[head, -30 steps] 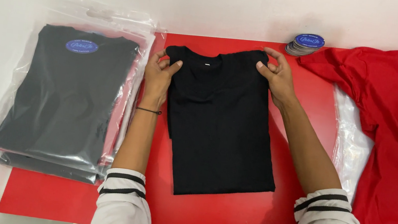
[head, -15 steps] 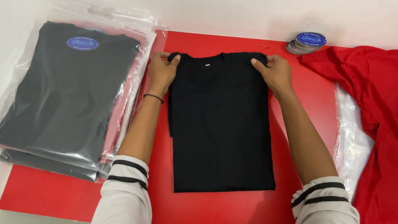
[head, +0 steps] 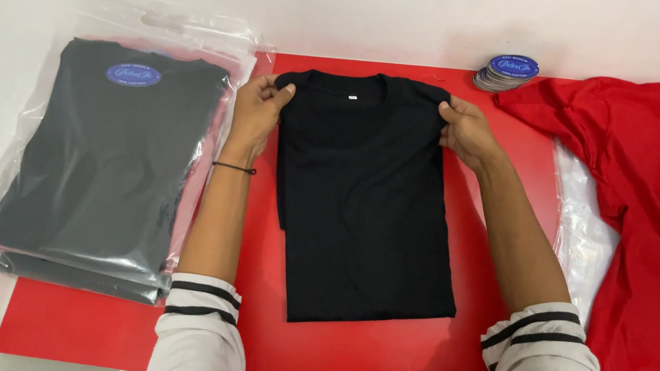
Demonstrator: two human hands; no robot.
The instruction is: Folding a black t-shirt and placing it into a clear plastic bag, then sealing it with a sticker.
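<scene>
Shirt-squaring is my read of the step: the folded black T-shirt (head: pixel 366 198) lies flat at frame centre on the red worktop (head: pixel 376 359). My left hand (head: pixel 257 109) has its grip pinched on the upper-left shoulder corner, my right hand (head: pixel 467 131) on the upper-right. Bagged black shirts (head: pixel 111 159) stack at left; round labels (head: pixel 505 71) and a red shirt (head: pixel 659 234) lie right. Next, I judge, needs even tension.

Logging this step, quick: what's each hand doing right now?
Left hand: closed, pinching the left shoulder corner of the folded black cotton T-shirt.
Right hand: closed, pinching the T-shirt's right shoulder corner.
</scene>
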